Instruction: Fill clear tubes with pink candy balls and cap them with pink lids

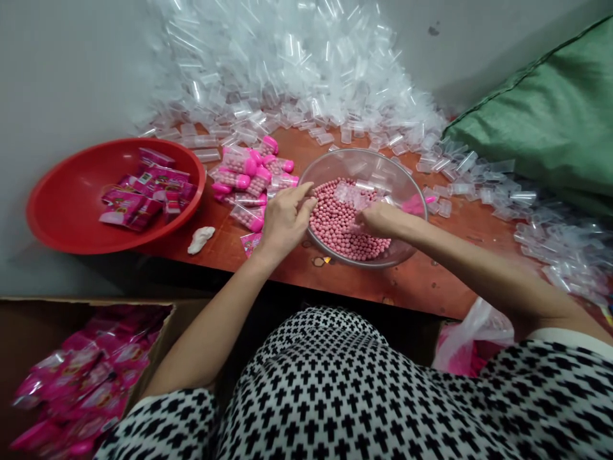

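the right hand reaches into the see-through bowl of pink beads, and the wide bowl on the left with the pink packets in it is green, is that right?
Not quite: the wide bowl on the left is red, as the head view shows. It does hold pink packets, and the right hand does reach into the see-through bowl of pink beads.

The right hand (383, 219) is blurred, the green fabric (541, 115) cut off.

Right hand (380, 220) is wrist-close to a clear bowl (406, 182) of pink beads (330, 220), fingers in, left hand (286, 220) at its left edge, tons of clear tubes (287, 76) behind.
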A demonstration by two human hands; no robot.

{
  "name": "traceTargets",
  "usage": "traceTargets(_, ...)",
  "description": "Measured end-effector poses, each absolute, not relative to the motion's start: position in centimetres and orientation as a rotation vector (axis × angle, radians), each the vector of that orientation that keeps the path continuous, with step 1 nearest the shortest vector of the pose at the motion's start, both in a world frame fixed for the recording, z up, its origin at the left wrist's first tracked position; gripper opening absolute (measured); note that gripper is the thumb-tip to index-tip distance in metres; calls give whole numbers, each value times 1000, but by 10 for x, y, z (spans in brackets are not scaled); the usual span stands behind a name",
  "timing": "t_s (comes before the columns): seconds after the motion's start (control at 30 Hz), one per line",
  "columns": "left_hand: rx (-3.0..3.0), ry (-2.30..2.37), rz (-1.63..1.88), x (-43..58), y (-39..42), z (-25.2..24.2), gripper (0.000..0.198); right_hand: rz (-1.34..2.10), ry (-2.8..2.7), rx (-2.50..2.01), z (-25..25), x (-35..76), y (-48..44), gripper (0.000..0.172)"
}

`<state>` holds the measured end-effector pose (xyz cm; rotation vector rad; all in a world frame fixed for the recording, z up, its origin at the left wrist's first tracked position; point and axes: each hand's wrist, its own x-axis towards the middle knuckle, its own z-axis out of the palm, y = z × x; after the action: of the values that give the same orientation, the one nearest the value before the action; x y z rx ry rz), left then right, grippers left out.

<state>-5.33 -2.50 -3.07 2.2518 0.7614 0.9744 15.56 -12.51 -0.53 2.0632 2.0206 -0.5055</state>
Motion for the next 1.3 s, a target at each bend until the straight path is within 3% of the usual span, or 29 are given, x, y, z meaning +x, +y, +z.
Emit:
traceTargets(0.1,2212,729,969,-57,-25,-37,32,-408,2011,1824,-13,141,-114,27)
traceTargets(0.2,2171,734,976,-58,-27,-41,33,-625,2171,1823,-21,127,-95,19)
traceTargets(0.33,2104,734,994,-64,-28,-39,34,-1330,2156,2104,-23,130,-86,3)
traceTargets(0.47,2105,721,1034,-66,-30,-28,36,-2115,2126,2220,-15,143,-98,15)
traceTargets(0.6,2039,655,902,-54,-38,-17,36,-2382,2199,2279,-4,146,-113,28)
traceTargets(0.73,1860,511,742,-36,-42,-19,25,-2159,2349,2400,5,151,-131,41)
traceTargets(0.87,1764,470,697,-24,-41,-28,30,-1176,2641,2616,18,163,-149,45)
traceTargets(0.97,1789,415,600,-19,-41,-29,30,-611,2819,2404,26,170,-158,35)
traceTargets(1.17,1837,425,533,-16,-42,-23,31,-362,2866,2306,6,167,-164,20)
traceTargets(1.3,1934,390,474,-17,-39,-23,29,-459,2904,2228,-3,162,-169,19)
